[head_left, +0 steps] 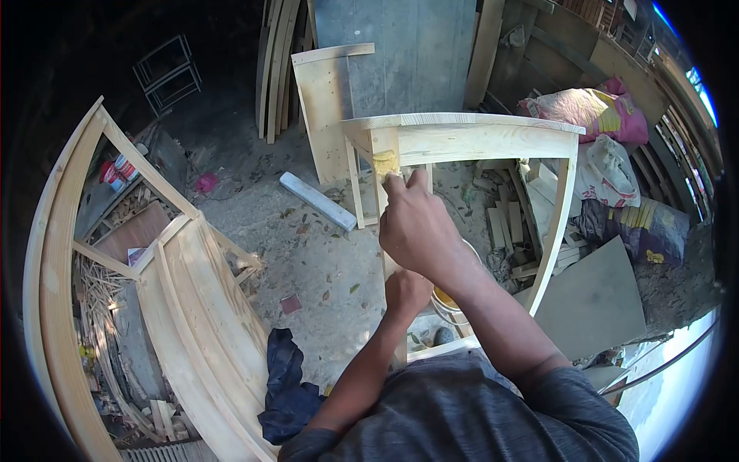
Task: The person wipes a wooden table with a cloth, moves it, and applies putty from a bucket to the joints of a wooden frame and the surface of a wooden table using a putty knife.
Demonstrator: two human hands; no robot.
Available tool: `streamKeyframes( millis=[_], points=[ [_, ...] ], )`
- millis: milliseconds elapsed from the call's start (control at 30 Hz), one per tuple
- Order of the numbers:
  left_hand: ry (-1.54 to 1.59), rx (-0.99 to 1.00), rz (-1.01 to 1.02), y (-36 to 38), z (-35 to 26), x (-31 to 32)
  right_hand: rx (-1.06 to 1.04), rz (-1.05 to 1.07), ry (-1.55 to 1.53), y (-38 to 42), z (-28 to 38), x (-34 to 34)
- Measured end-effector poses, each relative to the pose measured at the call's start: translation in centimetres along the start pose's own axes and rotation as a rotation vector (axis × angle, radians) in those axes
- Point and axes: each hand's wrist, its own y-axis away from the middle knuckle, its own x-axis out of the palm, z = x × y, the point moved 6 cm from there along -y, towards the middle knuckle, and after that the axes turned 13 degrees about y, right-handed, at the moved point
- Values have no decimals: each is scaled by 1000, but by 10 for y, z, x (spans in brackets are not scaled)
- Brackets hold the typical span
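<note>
A pale wooden frame (477,141) stands upright in front of me, with a curved top rail and legs on both sides. My right hand (416,223) is closed near the top of its left leg, just below a yellow patch (385,162) against the wood. Whatever its fingers hold is mostly hidden by the hand. Below it, my left hand (408,294) is curled closed beside the lower part of that leg. Its fingers are turned away, so its grip is hidden. A bucket (449,308) with something yellow inside is partly covered by my right forearm.
Another pale wooden piece with curved slats (202,289) stands at left, a dark cloth (286,385) at its edge. A whitish bar (317,202) lies on the concrete floor. Wood offcuts (504,225), filled sacks (589,115) and a flat board (589,296) are at right.
</note>
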Motion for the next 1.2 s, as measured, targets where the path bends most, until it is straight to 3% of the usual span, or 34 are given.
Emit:
streamKeyframes(
  millis=[33,100,167,200,233,333,433,533,633,800,833,967,1067,1200],
  points=[
    [-11,-35,47,-1,4,3,-13,89,27,1,3,4],
    [36,150,-123,-2,-20,-19,-48,211,82,5,4,5],
    [36,149,-126,-4,-21,-17,12,25,4,-1,0,-4],
    [4,59,-31,-4,-6,-5,48,-64,-40,-1,-3,-5],
    [-31,-28,65,-2,4,4,23,-14,-23,-6,-9,6],
    [10,125,-73,-3,-10,-8,-40,193,7,4,-1,0],
    [-64,-40,123,-2,9,9,-32,171,29,1,-11,-1],
    [-17,43,21,-3,-6,-4,-26,80,9,-6,-12,-9],
    [-56,-90,113,-4,0,2,21,12,-41,-19,-9,-1],
    [13,44,15,-5,-5,-4,-79,-28,-34,-9,1,-2],
    [8,23,37,-1,-2,-2,-42,-135,-95,-14,0,-8],
    [16,18,36,-5,-3,-4,-39,39,-27,-12,-7,15],
    [4,24,-16,1,-6,-4,-35,-91,-58,-19,-5,-9],
    [-91,-107,112,-6,0,0,-15,147,8,-22,-15,-12]
  ],
)
